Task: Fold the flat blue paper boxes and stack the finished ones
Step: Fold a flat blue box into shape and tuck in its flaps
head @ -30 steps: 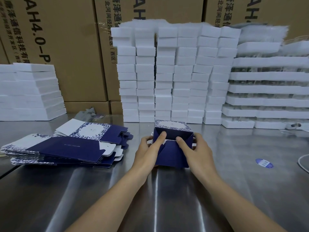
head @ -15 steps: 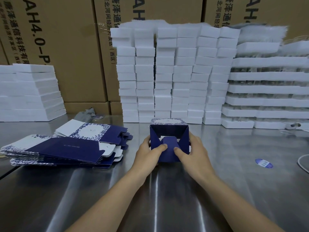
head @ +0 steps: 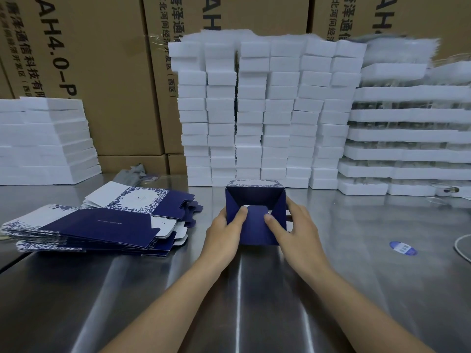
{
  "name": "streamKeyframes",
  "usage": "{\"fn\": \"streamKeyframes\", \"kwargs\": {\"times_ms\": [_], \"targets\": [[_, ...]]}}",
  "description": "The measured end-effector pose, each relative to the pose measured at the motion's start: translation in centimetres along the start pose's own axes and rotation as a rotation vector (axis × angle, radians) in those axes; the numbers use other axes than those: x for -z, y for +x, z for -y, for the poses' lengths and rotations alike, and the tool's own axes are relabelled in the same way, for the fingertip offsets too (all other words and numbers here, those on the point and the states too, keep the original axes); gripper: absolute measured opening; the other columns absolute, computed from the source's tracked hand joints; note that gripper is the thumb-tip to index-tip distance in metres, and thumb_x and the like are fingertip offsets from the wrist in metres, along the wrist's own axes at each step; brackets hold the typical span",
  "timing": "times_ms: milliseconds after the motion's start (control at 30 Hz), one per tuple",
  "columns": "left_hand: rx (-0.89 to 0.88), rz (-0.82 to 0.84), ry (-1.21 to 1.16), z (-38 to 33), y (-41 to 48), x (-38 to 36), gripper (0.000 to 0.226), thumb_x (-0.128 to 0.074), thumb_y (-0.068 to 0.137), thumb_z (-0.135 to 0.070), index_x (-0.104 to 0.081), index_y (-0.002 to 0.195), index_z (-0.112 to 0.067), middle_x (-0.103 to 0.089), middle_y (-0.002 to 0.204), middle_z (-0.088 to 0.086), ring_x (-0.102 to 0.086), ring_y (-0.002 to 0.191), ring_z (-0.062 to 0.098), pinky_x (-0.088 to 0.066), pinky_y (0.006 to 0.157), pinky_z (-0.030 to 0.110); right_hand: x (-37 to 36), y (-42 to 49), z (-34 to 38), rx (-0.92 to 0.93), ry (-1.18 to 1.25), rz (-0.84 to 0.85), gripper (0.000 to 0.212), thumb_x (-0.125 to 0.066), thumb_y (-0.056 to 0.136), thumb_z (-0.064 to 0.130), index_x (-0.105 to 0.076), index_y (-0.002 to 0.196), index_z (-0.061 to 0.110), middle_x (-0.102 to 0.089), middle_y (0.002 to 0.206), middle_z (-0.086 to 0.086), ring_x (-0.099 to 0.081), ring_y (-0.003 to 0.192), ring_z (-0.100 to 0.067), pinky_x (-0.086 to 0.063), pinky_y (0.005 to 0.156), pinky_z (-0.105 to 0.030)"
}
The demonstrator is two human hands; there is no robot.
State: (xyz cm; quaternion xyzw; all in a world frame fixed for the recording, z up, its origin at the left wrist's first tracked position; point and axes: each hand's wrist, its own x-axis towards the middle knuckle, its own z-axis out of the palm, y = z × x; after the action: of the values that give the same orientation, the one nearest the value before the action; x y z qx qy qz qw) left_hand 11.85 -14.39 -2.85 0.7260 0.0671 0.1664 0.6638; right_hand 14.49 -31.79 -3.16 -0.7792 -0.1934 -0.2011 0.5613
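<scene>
A half-folded dark blue paper box stands on the steel table, its flapped end turned toward me. My left hand grips its left side, thumb pressing on the near flap. My right hand grips the right side, thumb on the same flap. The far flap and both side flaps are turned in; the near flap lies partly tucked between my thumbs. A pile of flat blue-and-white boxes lies to the left.
Stacks of white foam blocks rise right behind the box, with more foam stacks at the left and foam trays at the right. Brown cartons line the back. A blue sticker and a white cable lie at the right.
The box has been tipped so its flapped end faces me. My thumbs have pushed the near flap down into the opening, and the side flaps have folded inward.
</scene>
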Motion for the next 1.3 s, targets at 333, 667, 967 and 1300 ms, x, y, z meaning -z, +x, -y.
{"fn": "streamKeyframes", "kwargs": {"times_ms": [333, 667, 967, 1300], "targets": [[0.021, 0.008, -0.022, -1.1, -0.6, 0.8, 0.066, -0.068, 0.096, -0.058, -0.038, 0.154, -0.05, -0.062, 0.144, -0.009, -0.069, 0.119, 0.013, -0.066, 0.085, 0.043, 0.0, 0.2, -0.5, -0.14, 0.196, -0.005, 0.069, -0.074, 0.099, 0.029, -0.04, 0.158, 0.039, -0.054, 0.143, 0.009, -0.064, 0.113, -0.005, -0.06, 0.079, -0.022], [0.062, 0.085, 0.0, -1.7, -0.6, 1.5, 0.048, -0.065, 0.098, -0.058, -0.05, 0.143, -0.053, -0.07, 0.128, -0.016, -0.073, 0.106, 0.007, -0.067, 0.081, 0.041, 0.5, 0.5, -0.5, -0.153, 0.219, -0.027, 0.062, -0.079, 0.094, 0.038, -0.048, 0.147, 0.048, -0.055, 0.138, 0.01, -0.065, 0.108, -0.003, -0.063, 0.078, -0.026], [-0.008, 0.168, 0.067, -1.6, -1.2, 1.2, 0.052, -0.076, 0.081, -0.066, -0.056, 0.129, -0.058, -0.074, 0.116, -0.028, -0.072, 0.107, 0.002, -0.06, 0.079, 0.033, 0.6, 0.2, 0.0, -0.111, 0.24, 0.033, 0.058, -0.075, 0.095, 0.048, -0.053, 0.147, 0.04, -0.061, 0.139, 0.013, -0.065, 0.102, 0.005, -0.055, 0.071, -0.011], [-0.031, 0.053, 0.019, -1.1, -0.9, 1.0, 0.062, -0.083, 0.075, -0.054, -0.059, 0.132, -0.046, -0.075, 0.12, -0.017, -0.075, 0.108, 0.014, -0.063, 0.092, 0.051, 0.3, 0.2, -0.2, -0.154, 0.156, -0.009, 0.081, -0.089, 0.084, 0.034, -0.045, 0.152, 0.039, -0.05, 0.144, 0.009, -0.064, 0.111, -0.006, -0.062, 0.079, -0.029]]}}
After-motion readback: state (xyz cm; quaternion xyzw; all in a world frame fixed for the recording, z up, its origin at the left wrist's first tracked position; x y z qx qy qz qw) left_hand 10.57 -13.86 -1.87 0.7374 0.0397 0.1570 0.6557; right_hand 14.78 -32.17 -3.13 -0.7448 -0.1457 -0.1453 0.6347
